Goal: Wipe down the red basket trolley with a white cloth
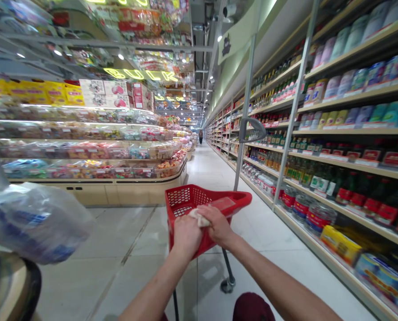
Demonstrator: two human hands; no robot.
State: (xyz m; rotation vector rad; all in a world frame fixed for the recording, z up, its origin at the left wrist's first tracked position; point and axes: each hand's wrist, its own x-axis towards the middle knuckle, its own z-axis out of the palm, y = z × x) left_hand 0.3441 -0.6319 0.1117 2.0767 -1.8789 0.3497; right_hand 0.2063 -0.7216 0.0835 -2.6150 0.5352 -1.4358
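The red cart (pixel 179 199) is near, in the middle. The right hand (pixel 216 224) bends its fingers, close together, over a white cloth (pixel 200 218); I can't tell how the fingers of the left hand (pixel 187 232) are. On the left, clear bins (pixel 142 172) hold small packs. Right shelves (pixel 336 161) hold bottles (pixel 388 207). Between their edges, open floor (pixel 204 162) runs far ahead.
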